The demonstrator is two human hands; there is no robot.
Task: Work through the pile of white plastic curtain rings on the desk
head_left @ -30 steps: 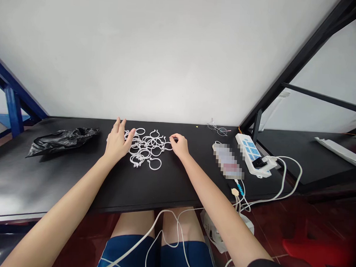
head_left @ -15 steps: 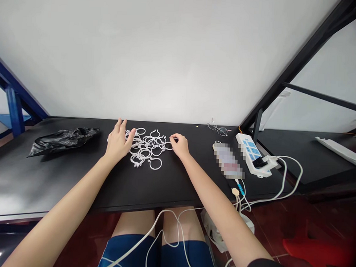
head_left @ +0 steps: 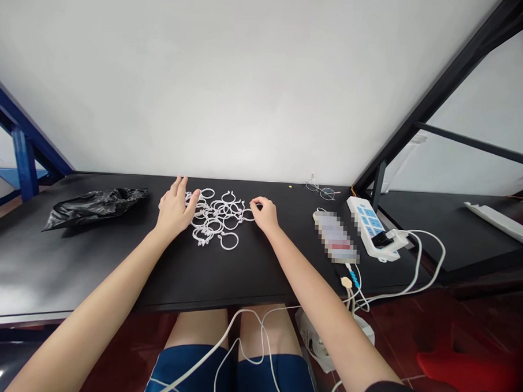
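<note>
A loose pile of thin white plastic rings (head_left: 214, 224), gapped hoops with small knobs at their ends, lies on the black table (head_left: 223, 278). My left hand (head_left: 174, 209) rests at the pile's left edge, open with fingers stretched away from me and thumb apart; it covers some rings. At the right edge, my right hand (head_left: 265, 213) is closed in a pinch, thumb against forefinger, on a white ring (head_left: 248, 215) that is partly hidden by the fingers. One separate ring (head_left: 229, 241) lies at the near side of the pile.
A crumpled black plastic bag (head_left: 96, 207) lies to the left. On the right are a blurred-out phone (head_left: 335, 237), a white power strip (head_left: 368, 221) with a plug and cables, and wire-framed glasses (head_left: 324, 191). White cables (head_left: 214, 347) hang across my lap. A wall stands behind.
Both hands and the rings keep their places. The whole view has shifted very slightly.
</note>
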